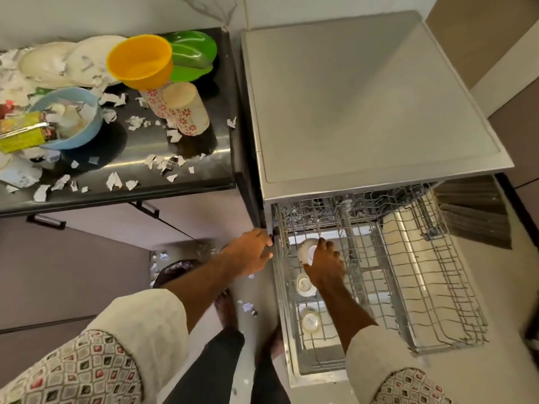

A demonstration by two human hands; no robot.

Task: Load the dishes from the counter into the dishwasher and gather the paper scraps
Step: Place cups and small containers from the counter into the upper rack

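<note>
— Talk me through it, starting from the left.

— Upper left of the frame I've got the counter [140, 153], with paper scraps [113, 180] strewn all over it. At the far left edge there's a yellow-green packet [20, 132] lying against a blue bowl [73, 118]. Behind them is a stack of white plates [49, 64] with scraps on top.

— And moving along?

— A yellow bowl [140, 61], tilted, leaning on a green bowl [194, 53] at the back. Just in front of those, two flowered tumblers [186, 109] lie on their sides, touching.

— Where are the hands?

— Both low in the middle. I see the left hand [248, 253] at the front left corner of the dishwasher [364, 97], its fingers hooked over the left rim of the rack [437, 287], which is pulled out. A few scraps lie on the floor [204, 345] below it.

— The right one?

— The right hand [325, 265] is down inside the rack, fingers curled round a white cup [306, 250] held upside down in the left-hand row. Two more cups [304, 284] sit upside down nearer to me in that same row, apart from each other.

— And further right?

— Bare wire rack, lower right of the frame.
</note>
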